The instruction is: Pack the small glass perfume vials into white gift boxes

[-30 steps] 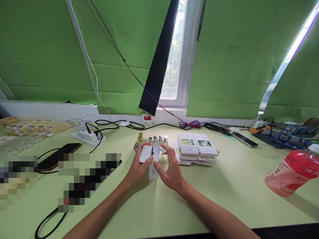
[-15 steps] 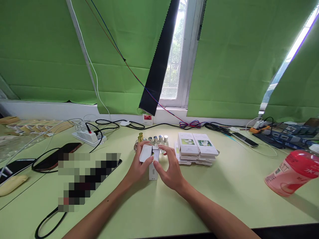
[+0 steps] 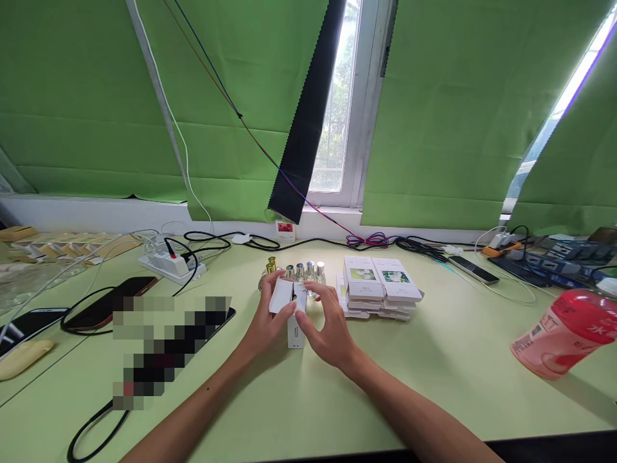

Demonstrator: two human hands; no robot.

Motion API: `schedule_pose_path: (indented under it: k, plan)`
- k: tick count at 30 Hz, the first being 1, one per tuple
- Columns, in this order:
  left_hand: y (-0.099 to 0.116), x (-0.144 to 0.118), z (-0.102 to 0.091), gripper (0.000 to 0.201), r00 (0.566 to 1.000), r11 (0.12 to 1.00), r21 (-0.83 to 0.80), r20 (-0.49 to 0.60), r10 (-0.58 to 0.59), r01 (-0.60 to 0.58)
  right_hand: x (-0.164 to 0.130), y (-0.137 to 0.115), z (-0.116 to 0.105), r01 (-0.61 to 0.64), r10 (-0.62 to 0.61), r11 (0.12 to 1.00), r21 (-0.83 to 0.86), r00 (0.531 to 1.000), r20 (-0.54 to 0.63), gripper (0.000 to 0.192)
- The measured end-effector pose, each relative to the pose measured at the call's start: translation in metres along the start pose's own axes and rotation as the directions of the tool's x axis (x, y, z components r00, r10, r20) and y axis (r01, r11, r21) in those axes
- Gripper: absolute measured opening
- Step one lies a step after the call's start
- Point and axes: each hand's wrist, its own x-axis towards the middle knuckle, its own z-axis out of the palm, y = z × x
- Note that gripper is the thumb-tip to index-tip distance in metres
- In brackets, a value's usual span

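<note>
A small white cardboard box [image 3: 295, 334] stands upright on the pale green table, its top flap raised and leaning left. My left hand [image 3: 270, 315] grips the box's left side, thumb at the opening's front edge. From the right, my right hand [image 3: 330, 325] closes on the same box, its thumb near the front edge and fingers at the top. What lies inside the box is mostly hidden. Just behind the hands stand several small glass bottles [image 3: 310, 270] with silver caps, and gold-capped ones [image 3: 272, 263] at their left.
Stacked white printed boxes [image 3: 383, 283] sit right of my hands. A pink-red bottle [image 3: 562, 337] stands far right. Phones [image 3: 113, 302] and a power strip [image 3: 173, 267] lie left, cables [image 3: 313, 243] along the back. Another phone [image 3: 473, 270] rests at the back right.
The fingers of my right hand have shifted slightly over the box's top. Otherwise the box and both hands stay almost where they were.
</note>
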Motion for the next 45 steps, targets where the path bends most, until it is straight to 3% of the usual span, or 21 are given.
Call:
schedule_pose_path:
  k: [10,45]
  plan:
    - [0.009,-0.001,0.002,0.056,0.999,0.999,0.013,0.017,-0.039,0.039,-0.001,0.001,0.000,-0.021,0.020,0.999,0.033,0.999,0.026,0.037]
    - [0.002,-0.001,0.000,0.046,0.998,0.996,0.072,0.009,0.056,-0.056,0.000,0.000,-0.001,-0.037,0.035,0.999,0.034,0.998,0.054,0.034]
